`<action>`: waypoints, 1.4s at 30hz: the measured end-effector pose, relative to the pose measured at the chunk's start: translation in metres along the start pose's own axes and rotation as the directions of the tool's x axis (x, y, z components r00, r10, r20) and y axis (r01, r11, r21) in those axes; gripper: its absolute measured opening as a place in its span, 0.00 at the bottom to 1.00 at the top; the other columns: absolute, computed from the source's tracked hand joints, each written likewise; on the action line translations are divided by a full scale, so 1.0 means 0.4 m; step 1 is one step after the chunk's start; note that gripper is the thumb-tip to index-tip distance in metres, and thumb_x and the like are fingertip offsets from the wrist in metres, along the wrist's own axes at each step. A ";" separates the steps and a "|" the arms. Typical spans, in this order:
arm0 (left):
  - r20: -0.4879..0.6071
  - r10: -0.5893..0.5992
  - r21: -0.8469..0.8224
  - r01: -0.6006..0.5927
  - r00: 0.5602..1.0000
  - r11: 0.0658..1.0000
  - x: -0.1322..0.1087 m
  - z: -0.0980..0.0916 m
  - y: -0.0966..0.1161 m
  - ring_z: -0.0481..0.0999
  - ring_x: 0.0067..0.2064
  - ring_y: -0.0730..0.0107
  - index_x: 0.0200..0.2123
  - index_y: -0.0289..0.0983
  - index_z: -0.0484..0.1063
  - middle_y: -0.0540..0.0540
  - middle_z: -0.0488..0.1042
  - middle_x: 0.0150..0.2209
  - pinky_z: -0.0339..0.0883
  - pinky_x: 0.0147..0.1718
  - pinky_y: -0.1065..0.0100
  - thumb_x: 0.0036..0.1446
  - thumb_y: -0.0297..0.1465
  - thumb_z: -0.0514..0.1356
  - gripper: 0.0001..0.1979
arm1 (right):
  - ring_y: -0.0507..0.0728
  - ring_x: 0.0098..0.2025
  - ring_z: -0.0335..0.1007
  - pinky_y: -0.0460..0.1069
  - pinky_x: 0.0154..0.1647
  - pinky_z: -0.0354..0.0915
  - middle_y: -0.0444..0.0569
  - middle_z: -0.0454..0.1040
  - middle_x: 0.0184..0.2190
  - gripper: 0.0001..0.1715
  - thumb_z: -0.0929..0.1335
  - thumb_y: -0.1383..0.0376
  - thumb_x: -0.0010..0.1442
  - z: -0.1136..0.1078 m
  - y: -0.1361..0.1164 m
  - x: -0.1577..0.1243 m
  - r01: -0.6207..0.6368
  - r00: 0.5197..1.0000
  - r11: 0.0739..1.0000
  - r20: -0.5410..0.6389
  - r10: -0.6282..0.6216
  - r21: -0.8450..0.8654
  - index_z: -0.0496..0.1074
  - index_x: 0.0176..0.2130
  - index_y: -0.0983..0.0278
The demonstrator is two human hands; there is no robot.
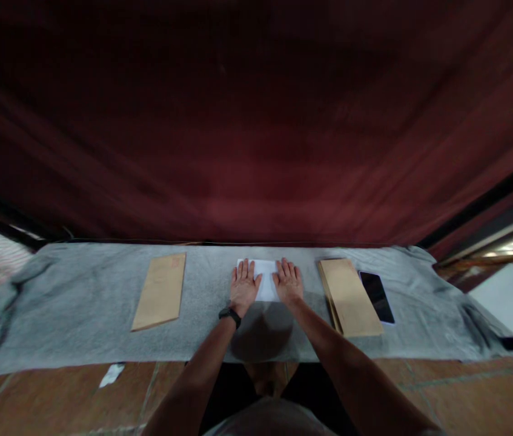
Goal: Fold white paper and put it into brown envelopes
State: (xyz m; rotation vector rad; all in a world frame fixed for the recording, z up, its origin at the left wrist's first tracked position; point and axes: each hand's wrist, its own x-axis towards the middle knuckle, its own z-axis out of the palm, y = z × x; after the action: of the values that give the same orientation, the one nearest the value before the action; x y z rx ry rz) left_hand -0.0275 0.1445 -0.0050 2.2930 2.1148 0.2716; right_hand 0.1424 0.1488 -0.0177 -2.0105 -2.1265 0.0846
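A white sheet of paper [265, 282] lies flat on the grey cloth in front of me, and parts of it are covered by my hands. On its left side rests my left hand [244, 284], palm down with the fingers stretched out; a dark watch [230, 315] is on that wrist. My right hand [288, 281] presses flat on the paper's right side, fingers spread. Off to the left is a single brown envelope [160, 292]. Several brown envelopes [350, 298] are stacked to the right, touched by neither hand.
The grey cloth [102, 303] covers a long narrow surface. A phone [377, 297] lies right of the envelope stack. Behind stands a dark red panel [256, 151]. A scrap of white paper [111, 375] is on the tiled floor [56, 393].
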 end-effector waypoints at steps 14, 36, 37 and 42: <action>0.015 -0.019 0.017 0.019 1.000 1.000 -0.029 -0.010 -0.022 0.48 0.74 0.49 0.72 0.41 0.54 0.39 0.50 0.74 0.43 0.70 0.49 0.69 0.49 0.46 0.33 | 0.66 0.72 0.50 0.64 0.72 0.41 0.56 0.53 0.72 0.31 0.57 0.58 0.73 -0.020 -0.041 0.008 0.037 0.999 0.999 -0.038 -0.036 0.025 0.59 0.70 0.65; -0.009 -0.007 0.000 0.007 1.000 1.000 -0.034 -0.016 -0.022 0.49 0.74 0.50 0.71 0.40 0.55 0.38 0.51 0.73 0.42 0.70 0.49 0.69 0.48 0.48 0.33 | 0.65 0.72 0.50 0.62 0.70 0.45 0.55 0.53 0.73 0.31 0.57 0.55 0.74 0.011 -0.024 0.008 0.028 0.999 0.999 -0.035 -0.028 -0.016 0.57 0.71 0.60; -0.003 -0.009 -0.003 0.009 1.000 1.000 -0.034 -0.017 -0.023 0.49 0.74 0.50 0.71 0.39 0.56 0.38 0.52 0.73 0.42 0.70 0.49 0.69 0.48 0.48 0.33 | 0.66 0.72 0.50 0.62 0.70 0.45 0.56 0.52 0.73 0.32 0.58 0.54 0.73 0.011 -0.025 0.006 0.011 0.999 1.000 -0.041 -0.012 -0.022 0.57 0.71 0.61; -0.005 -0.036 -0.007 0.036 0.999 0.999 -0.037 -0.021 -0.009 0.49 0.74 0.48 0.71 0.39 0.57 0.37 0.53 0.73 0.40 0.70 0.45 0.70 0.46 0.47 0.32 | 0.67 0.72 0.50 0.63 0.70 0.44 0.58 0.51 0.73 0.34 0.58 0.53 0.73 0.010 -0.028 0.002 -0.014 0.999 1.000 -0.047 0.013 -0.027 0.56 0.72 0.62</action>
State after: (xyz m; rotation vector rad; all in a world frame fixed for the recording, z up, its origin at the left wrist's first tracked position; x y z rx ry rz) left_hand -0.0334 0.1292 0.0011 2.2502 2.1525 0.2840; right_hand 0.1308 0.1491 -0.0192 -2.0214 -2.0973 0.0114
